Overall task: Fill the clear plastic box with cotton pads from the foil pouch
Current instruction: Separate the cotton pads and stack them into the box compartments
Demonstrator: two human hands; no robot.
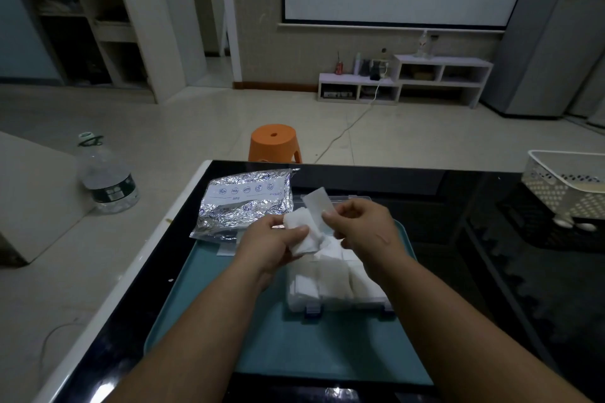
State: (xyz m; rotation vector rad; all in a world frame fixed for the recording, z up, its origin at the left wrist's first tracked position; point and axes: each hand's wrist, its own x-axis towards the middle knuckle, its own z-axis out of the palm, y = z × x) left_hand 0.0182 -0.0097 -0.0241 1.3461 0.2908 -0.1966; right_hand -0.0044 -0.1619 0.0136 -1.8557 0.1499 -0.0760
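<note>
My left hand (270,247) grips a small stack of white cotton pads (302,234) above the far end of the clear plastic box (337,291). My right hand (363,222) pinches a thin white pad or wrapper strip (317,204) that stands up from the stack. The box lies open on a teal tray (294,347) and holds rows of white pads; its blue latches face me. The crinkled foil pouch (245,201) lies flat at the tray's far left corner, partly on the black table.
The black glossy table (458,239) carries the tray. A white perforated basket (563,186) stands at the right edge. On the floor beyond are an orange stool (275,141) and a large water bottle (106,173).
</note>
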